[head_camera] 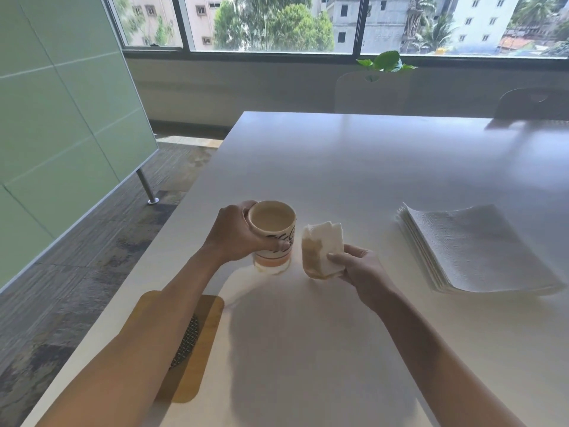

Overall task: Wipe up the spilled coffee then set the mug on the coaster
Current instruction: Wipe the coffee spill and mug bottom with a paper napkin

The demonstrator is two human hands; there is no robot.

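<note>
A cream mug (272, 223) with black lettering and an orange band holds milky coffee, and my left hand (237, 237) grips it from the left, a little above the white table (354, 167). Just right of the mug, my right hand (358, 266) pinches a folded white tissue (321, 249) whose left side and lower part are stained brown. A faint wet smear (246, 291) lies on the table below the mug. The wooden coaster (203, 343) with a dark mesh centre lies near the front left edge, partly hidden under my left forearm.
A thick stack of white paper napkins (474, 251) sits at the right. Two chair backs (372, 94) stand beyond the far edge, with a green plant (386, 61) by the window. The table's left edge drops to carpet; a green partition (61, 118) stands left.
</note>
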